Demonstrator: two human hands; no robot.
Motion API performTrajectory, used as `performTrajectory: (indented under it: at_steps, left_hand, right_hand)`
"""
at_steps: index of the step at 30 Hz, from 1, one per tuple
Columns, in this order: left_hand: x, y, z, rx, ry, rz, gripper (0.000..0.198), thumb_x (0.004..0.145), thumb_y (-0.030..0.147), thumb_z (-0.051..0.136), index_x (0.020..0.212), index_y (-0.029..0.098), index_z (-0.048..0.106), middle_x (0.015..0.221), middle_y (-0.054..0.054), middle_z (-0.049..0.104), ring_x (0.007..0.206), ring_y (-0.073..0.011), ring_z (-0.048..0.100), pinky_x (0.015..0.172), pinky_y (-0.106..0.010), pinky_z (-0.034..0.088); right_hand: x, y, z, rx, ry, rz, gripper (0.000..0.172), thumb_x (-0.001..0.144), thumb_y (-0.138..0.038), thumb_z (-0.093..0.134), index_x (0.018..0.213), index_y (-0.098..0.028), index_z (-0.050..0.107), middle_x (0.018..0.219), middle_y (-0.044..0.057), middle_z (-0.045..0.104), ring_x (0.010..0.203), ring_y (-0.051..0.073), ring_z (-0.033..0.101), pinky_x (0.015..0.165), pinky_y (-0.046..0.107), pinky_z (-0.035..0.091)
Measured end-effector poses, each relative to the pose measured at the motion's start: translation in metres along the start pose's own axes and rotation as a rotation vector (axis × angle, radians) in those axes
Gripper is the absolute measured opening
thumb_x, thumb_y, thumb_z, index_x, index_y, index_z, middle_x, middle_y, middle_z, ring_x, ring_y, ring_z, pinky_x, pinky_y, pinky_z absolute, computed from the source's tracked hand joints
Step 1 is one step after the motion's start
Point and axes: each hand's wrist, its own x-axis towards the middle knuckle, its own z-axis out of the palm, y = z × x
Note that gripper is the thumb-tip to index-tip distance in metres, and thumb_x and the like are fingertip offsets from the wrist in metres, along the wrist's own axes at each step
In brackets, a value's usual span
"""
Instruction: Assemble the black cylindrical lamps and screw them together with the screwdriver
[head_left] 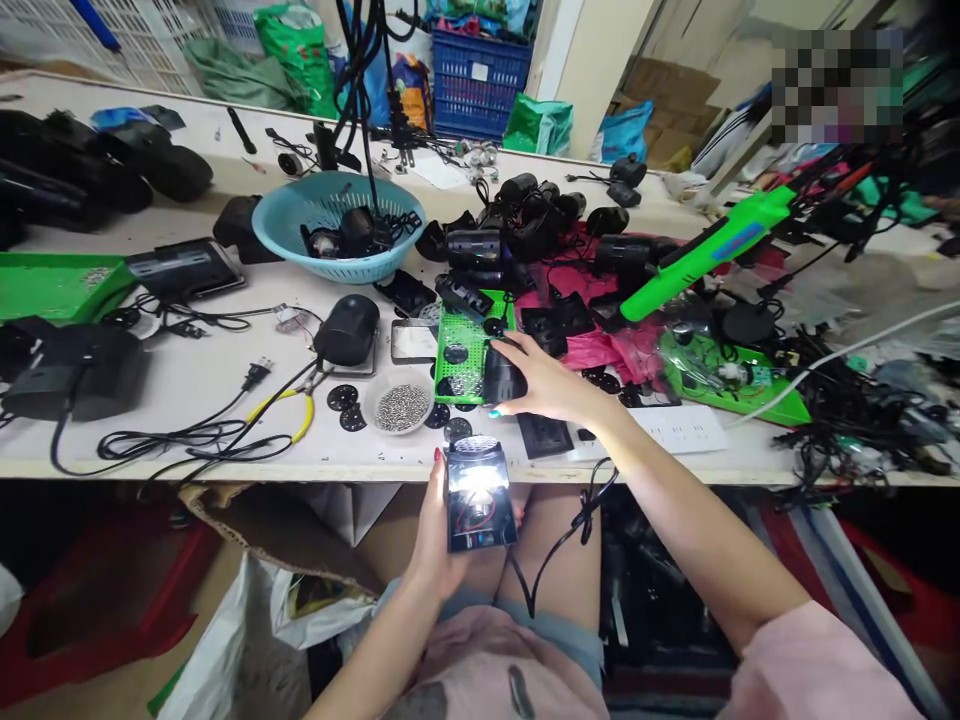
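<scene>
My left hand (435, 535) is wrapped round a black box-shaped lamp housing (477, 495) with a shiny lit front, held over my lap just below the table edge. A black cable hangs from the housing toward my right. My right hand (551, 385) reaches onto the table and closes over a black rounded part (501, 378) that rests at the edge of a green perforated tray (463, 350). A small white bowl of tiny metal balls (401, 405) stands just left of that tray. Black round discs (343, 397) lie around the bowl.
A teal basket (300, 220) holding black parts stands further back. Yellow-handled pliers (289, 400), a plug with cables (255, 375), black housings (349, 328), a green tool (705, 250) and pink cloth (622, 345) crowd the table. Tangled wires (855, 410) lie right. Bags sit under the table.
</scene>
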Motion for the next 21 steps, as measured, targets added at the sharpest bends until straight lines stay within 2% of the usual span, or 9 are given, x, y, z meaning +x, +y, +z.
performTrajectory:
  at_steps: [2, 4, 6, 7, 9, 12, 14, 21]
  left_hand:
    - [0.0, -0.001, 0.0, -0.004, -0.003, -0.018, 0.055, 0.096, 0.06, 0.046, 0.099, 0.01, 0.07, 0.068, -0.009, 0.075, 0.058, -0.025, 0.072, 0.073, -0.043, 0.062]
    - [0.0, 0.0, 0.001, 0.011, 0.015, -0.022, 0.055, 0.098, 0.057, 0.043, 0.098, 0.009, 0.07, 0.068, -0.01, 0.074, 0.056, -0.025, 0.072, 0.067, -0.041, 0.062]
    - [-0.001, 0.0, 0.001, 0.028, 0.038, -0.034, 0.055, 0.1, 0.055, 0.04, 0.096, 0.009, 0.069, 0.066, -0.01, 0.074, 0.054, -0.0251, 0.071, 0.061, -0.039, 0.061]
    - [-0.001, 0.0, 0.001, 0.034, 0.041, -0.046, 0.055, 0.1, 0.055, 0.04, 0.095, 0.009, 0.069, 0.066, -0.01, 0.074, 0.054, -0.0255, 0.071, 0.06, -0.039, 0.061]
    - [0.0, 0.0, 0.0, 0.046, 0.026, -0.068, 0.054, 0.098, 0.056, 0.044, 0.094, 0.009, 0.069, 0.067, -0.011, 0.074, 0.056, -0.027, 0.072, 0.06, -0.04, 0.061]
    - [0.002, -0.003, 0.0, 0.05, 0.0, -0.078, 0.052, 0.095, 0.058, 0.049, 0.095, 0.01, 0.07, 0.071, -0.011, 0.075, 0.06, -0.0273, 0.073, 0.062, -0.041, 0.061]
    - [0.005, -0.005, 0.0, 0.052, -0.005, -0.092, 0.054, 0.095, 0.059, 0.049, 0.096, 0.01, 0.07, 0.074, -0.012, 0.076, 0.061, -0.0267, 0.073, 0.064, -0.041, 0.061]
    - [0.005, -0.007, 0.007, 0.061, -0.012, -0.062, 0.061, 0.097, 0.061, 0.041, 0.095, 0.008, 0.07, 0.073, -0.014, 0.076, 0.06, -0.0274, 0.073, 0.062, -0.039, 0.06]
  right_hand:
    - [-0.003, 0.005, -0.003, 0.047, 0.045, 0.003, 0.091, 0.076, -0.044, 0.079, 0.154, -0.027, 0.034, 0.166, 0.011, 0.022, 0.15, 0.031, 0.032, 0.121, 0.047, 0.034]
    - [-0.015, 0.015, -0.011, 0.094, 0.14, 0.087, 0.064, 0.086, -0.043, 0.069, 0.144, -0.024, 0.048, 0.154, 0.011, 0.045, 0.14, 0.026, 0.047, 0.116, 0.042, 0.041]
    - [-0.032, 0.032, -0.022, 0.099, 0.197, 0.217, 0.036, 0.093, -0.037, 0.059, 0.124, -0.02, 0.063, 0.125, 0.011, 0.068, 0.114, 0.024, 0.066, 0.102, 0.04, 0.051]
    - [-0.041, 0.041, -0.027, 0.088, 0.192, 0.274, 0.027, 0.092, -0.033, 0.058, 0.112, -0.019, 0.068, 0.11, 0.01, 0.073, 0.1, 0.023, 0.07, 0.094, 0.039, 0.054]
    - [-0.057, 0.06, -0.033, 0.071, 0.132, 0.353, 0.016, 0.084, -0.028, 0.065, 0.095, -0.019, 0.073, 0.092, 0.007, 0.075, 0.081, 0.022, 0.07, 0.08, 0.036, 0.055]
    - [-0.073, 0.082, -0.028, 0.088, 0.022, 0.417, 0.011, 0.073, -0.025, 0.074, 0.082, -0.02, 0.075, 0.08, 0.003, 0.075, 0.066, 0.018, 0.065, 0.066, 0.03, 0.05]
    - [-0.076, 0.091, -0.02, 0.115, -0.022, 0.435, 0.011, 0.072, -0.028, 0.074, 0.079, -0.02, 0.076, 0.072, 0.001, 0.073, 0.061, 0.016, 0.061, 0.061, 0.028, 0.046]
    - [-0.077, 0.106, -0.003, 0.156, 0.008, 0.505, 0.017, 0.067, -0.032, 0.073, 0.076, -0.019, 0.076, 0.069, 0.001, 0.07, 0.058, 0.015, 0.054, 0.058, 0.028, 0.038]
